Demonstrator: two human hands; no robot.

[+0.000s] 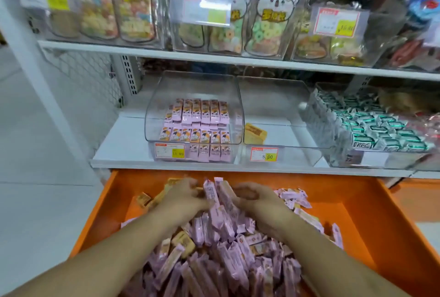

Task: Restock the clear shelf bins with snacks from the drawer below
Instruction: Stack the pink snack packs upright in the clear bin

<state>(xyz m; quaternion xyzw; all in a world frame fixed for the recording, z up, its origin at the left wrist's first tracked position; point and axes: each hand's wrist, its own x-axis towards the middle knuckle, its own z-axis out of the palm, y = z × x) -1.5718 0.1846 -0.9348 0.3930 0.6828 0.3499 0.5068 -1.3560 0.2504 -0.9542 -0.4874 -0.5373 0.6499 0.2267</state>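
An orange drawer (pixel 371 220) is pulled out below the shelf, heaped with pink snack packets (pixel 221 244) and a few tan ones. My left hand (pixel 183 198) and my right hand (pixel 257 199) are both in the heap, fingers curled around a bunch of pink packets (pixel 215 193) held upright between them. On the shelf above, a clear bin (pixel 152 116) holds neat rows of pink packets. The clear bin (pixel 285 106) beside it holds a single tan packet (pixel 255 133).
A third clear bin (pixel 333 154) on the right is full of green and white packets. The upper shelf (pixel 142 50) carries bins of bagged ring snacks. Price tags hang on the bin fronts. A white shelf post stands at the left, with pale floor beyond.
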